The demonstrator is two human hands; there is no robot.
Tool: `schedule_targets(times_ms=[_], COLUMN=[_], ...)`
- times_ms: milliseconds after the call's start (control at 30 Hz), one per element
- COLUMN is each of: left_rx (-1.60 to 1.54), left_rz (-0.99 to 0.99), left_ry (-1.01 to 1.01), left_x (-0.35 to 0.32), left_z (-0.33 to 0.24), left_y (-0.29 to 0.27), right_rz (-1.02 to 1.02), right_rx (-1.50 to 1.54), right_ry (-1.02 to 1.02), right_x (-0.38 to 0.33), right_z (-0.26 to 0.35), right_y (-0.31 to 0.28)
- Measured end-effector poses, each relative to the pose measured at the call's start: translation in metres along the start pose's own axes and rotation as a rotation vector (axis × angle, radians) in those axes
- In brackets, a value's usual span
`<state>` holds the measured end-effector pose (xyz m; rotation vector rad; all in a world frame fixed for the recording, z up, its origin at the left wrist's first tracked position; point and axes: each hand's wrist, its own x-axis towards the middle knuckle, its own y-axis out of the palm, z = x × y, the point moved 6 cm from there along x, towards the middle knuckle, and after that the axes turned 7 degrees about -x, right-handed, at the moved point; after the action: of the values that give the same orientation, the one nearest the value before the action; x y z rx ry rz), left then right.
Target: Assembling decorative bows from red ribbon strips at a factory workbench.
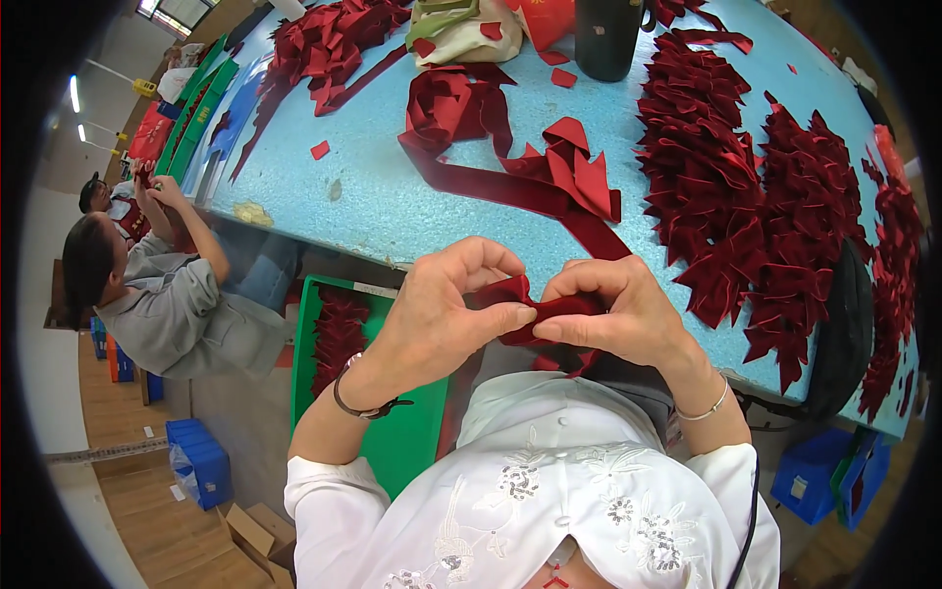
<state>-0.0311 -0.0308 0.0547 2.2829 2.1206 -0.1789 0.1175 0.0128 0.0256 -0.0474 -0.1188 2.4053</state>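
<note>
At the centre of the frame, the left hand (437, 314) and right hand (613, 309) both pinch a dark red ribbon piece (530, 312), folding it. Keeping thumbs close should hold the fold crisp. Beyond lies a blue table (392, 206) with a pile of folded ribbons (746, 196) at right; a green crate (412, 442) sits lower left.

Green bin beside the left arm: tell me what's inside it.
The green bin holds a heap of dark red ribbon pieces at its far end. Its near floor is bare green. The left hand and forearm cover its right side.
</note>
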Motion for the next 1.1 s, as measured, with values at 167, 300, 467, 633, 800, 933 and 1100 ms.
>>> schedule_targets(times_ms=[167,300,467,633,800,933,1100], left_rx=[-0.061,-0.214,-0.396,-0.481,-0.479,-0.492,-0.457], left_rz=[0.101,0.124,0.074,0.102,0.127,0.071,0.035], left_ry=[-0.166,-0.308,-0.231,-0.201,-0.158,-0.165,-0.141], left_x=[0.011,0.011,0.004,-0.006,-0.011,-0.012,-0.01], left_z=[0.004,0.007,0.008,0.02,0.018,0.02,0.024], left_y=[0.003,0.001,0.002,0.012,0.017,0.015,0.015], right_rz=[-0.065,-0.13,-0.166,-0.163,-0.155,-0.177,-0.199], right_rx=[0.065,0.193,0.325,0.292,0.366,0.399,0.386], right_ry=[0.075,0.158,0.118,0.074,0.093,0.064,0.05], right_x=[-0.002,-0.008,-0.012,-0.012,-0.015,-0.016,-0.016], right_z=[-0.012,-0.017,-0.017,-0.017,-0.017,-0.019,-0.019], right_y=[-0.001,-0.008,-0.011,-0.01,-0.006,0.0,0.002])
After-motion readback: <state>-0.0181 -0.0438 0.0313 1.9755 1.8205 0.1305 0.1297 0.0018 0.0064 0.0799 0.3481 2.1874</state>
